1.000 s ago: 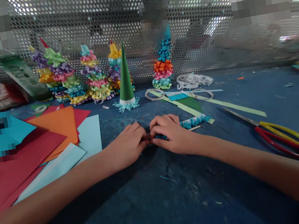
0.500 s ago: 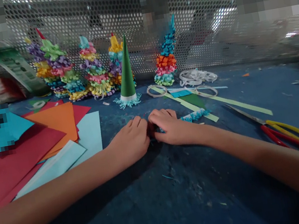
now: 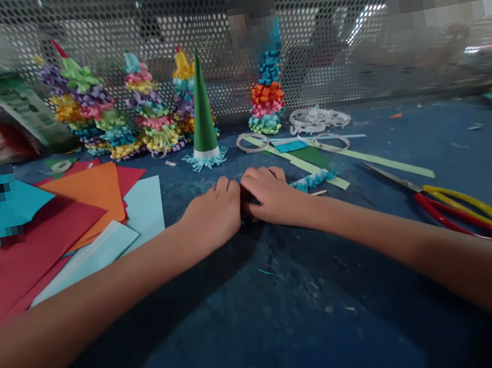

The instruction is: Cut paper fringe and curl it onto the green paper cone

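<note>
My left hand [image 3: 219, 213] and my right hand [image 3: 272, 197] meet over the middle of the table, fingers curled and closed. A blue fringed paper strip [image 3: 316, 180] lies with one part out to the right of my right hand. Its other part runs under the hand to where the fingers of both hands pinch together; that end is hidden. Just behind my hands a green paper cone [image 3: 203, 118] stands upright, with a white band and light blue fringe around its base.
Coloured paper sheets [image 3: 87, 202] lie at left. Finished fringed cones [image 3: 154, 111] stand along the perforated metal screen [image 3: 214, 56]. To the right are scissors [image 3: 445, 206] with red and yellow handles, pale green strips [image 3: 385, 162] and coiled white strips [image 3: 318, 119].
The whole view has shifted slightly, so things sit a little higher and further left. My hands stay together, closed in nearly the same pose.
</note>
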Available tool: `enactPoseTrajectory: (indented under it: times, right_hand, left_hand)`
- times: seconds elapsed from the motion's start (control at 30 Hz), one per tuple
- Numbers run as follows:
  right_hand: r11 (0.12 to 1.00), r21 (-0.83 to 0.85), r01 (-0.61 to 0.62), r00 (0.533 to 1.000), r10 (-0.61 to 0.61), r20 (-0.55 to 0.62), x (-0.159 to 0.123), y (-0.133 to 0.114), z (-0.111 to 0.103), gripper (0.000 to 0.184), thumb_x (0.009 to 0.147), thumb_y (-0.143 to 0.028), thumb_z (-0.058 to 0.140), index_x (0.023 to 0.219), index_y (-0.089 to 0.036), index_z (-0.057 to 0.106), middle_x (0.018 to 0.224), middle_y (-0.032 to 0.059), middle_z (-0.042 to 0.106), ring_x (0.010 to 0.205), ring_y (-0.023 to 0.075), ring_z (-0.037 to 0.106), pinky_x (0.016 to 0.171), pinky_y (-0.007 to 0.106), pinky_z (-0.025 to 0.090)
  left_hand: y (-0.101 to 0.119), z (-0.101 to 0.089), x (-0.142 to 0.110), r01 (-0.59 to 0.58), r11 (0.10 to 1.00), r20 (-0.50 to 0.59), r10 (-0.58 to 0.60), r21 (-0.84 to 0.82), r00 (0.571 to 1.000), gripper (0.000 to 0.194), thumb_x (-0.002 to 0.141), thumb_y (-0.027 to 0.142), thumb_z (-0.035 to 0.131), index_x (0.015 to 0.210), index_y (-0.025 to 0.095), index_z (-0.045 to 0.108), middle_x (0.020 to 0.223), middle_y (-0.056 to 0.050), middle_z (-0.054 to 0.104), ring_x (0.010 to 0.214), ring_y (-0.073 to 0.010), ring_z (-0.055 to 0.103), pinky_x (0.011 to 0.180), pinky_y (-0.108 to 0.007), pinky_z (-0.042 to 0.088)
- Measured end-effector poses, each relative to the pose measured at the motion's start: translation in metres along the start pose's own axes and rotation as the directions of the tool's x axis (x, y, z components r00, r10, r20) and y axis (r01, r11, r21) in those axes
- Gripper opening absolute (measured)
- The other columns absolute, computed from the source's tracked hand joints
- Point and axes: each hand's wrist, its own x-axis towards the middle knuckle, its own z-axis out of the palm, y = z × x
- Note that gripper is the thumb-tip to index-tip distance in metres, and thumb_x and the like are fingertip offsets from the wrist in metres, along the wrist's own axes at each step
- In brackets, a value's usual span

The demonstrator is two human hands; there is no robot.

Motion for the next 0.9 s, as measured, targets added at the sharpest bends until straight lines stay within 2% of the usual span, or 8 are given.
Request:
enactPoseTrajectory:
  times: [0.07,0.17,0.27,0.37,0.5,0.67,0.77,0.9]
  right_hand:
    - [1.000,0.000,-0.001,0.999,0.001,-0.042,0.000,0.000,-0.007,0.008,0.089,-0.029,0.052,0.084,-0.024,0.052,0.105,0.0107,0.061,0.100,0.0311,0.054,0.097,0.052,0.037]
    - [1.000,0.015,-0.009,0.989,0.011,-0.148,-0.012,0.010,-0.038,0.013,0.096,-0.033,0.050,0.089,-0.024,0.057,0.106,0.0099,0.063,0.106,0.0305,0.056,0.097,0.050,0.039]
    - [0.998,0.025,-0.052,0.956,0.057,-0.287,-0.046,0.036,-0.081,0.018,0.101,-0.034,0.045,0.092,-0.024,0.058,0.100,0.0099,0.065,0.100,0.0277,0.059,0.095,0.048,0.041]
    - [0.996,0.043,-0.083,0.962,0.092,-0.259,-0.091,0.069,-0.104,0.012,0.097,-0.033,0.055,0.091,-0.025,0.062,0.091,0.0087,0.068,0.087,0.0251,0.063,0.083,0.042,0.047]
    - [0.996,0.059,-0.067,0.990,0.073,-0.120,-0.123,0.090,-0.085,0.020,0.097,-0.036,0.053,0.106,-0.025,0.068,0.103,0.0111,0.072,0.094,0.0287,0.068,0.083,0.046,0.052]
    - [0.997,0.076,0.010,1.000,-0.008,-0.021,-0.106,0.080,-0.053,0.023,0.099,-0.034,0.051,0.107,-0.025,0.070,0.108,0.0104,0.073,0.105,0.0293,0.065,0.093,0.050,0.050]
    - [0.996,0.083,0.033,0.999,-0.035,0.014,-0.102,0.081,-0.054,0.023,0.099,-0.032,0.049,0.098,-0.026,0.071,0.099,0.0088,0.073,0.098,0.0280,0.065,0.090,0.049,0.050]
    - [0.997,0.076,-0.009,1.000,0.010,-0.005,-0.128,0.109,-0.078,0.021,0.098,-0.036,0.050,0.091,-0.029,0.068,0.092,0.0088,0.071,0.089,0.0280,0.065,0.083,0.048,0.051]
  left_hand:
    - [-0.002,-0.003,0.003,0.021,0.999,-0.001,-0.021,-0.024,1.000,0.032,0.087,0.007,0.039,0.114,0.009,0.058,0.112,-0.020,0.062,0.086,-0.0290,0.065,0.067,-0.039,0.052]
    - [-0.014,-0.019,0.002,0.069,0.995,-0.007,-0.070,-0.079,0.998,0.026,0.089,0.013,0.042,0.105,0.017,0.062,0.104,-0.012,0.068,0.079,-0.0245,0.066,0.064,-0.035,0.051]
    - [-0.033,-0.039,-0.015,0.142,0.980,-0.094,-0.155,-0.139,0.983,0.028,0.096,0.023,0.037,0.109,0.021,0.061,0.103,-0.008,0.071,0.086,-0.0246,0.068,0.068,-0.035,0.051]
    - [-0.049,-0.045,-0.047,0.059,0.970,-0.157,-0.098,-0.234,0.983,0.028,0.097,0.028,0.038,0.104,0.023,0.065,0.106,-0.007,0.073,0.092,-0.0258,0.069,0.078,-0.039,0.053]
    - [-0.055,-0.024,-0.081,-0.136,0.963,-0.092,0.118,-0.231,0.989,0.034,0.102,0.033,0.035,0.119,0.023,0.063,0.124,-0.009,0.069,0.113,-0.0272,0.066,0.096,-0.044,0.052]
    - [-0.049,-0.004,-0.084,-0.183,0.963,-0.046,0.178,-0.198,0.983,0.038,0.105,0.040,0.038,0.129,0.020,0.060,0.136,-0.012,0.064,0.127,-0.0284,0.059,0.110,-0.049,0.044]
    - [-0.049,-0.002,-0.081,-0.191,0.968,-0.051,0.185,-0.165,0.981,0.038,0.105,0.043,0.042,0.128,0.021,0.061,0.136,-0.012,0.064,0.126,-0.0289,0.059,0.108,-0.048,0.044]
    - [-0.052,0.000,-0.083,-0.218,0.961,-0.065,0.210,-0.172,0.975,0.036,0.106,0.042,0.042,0.130,0.022,0.059,0.136,-0.011,0.062,0.127,-0.0268,0.057,0.109,-0.046,0.043]
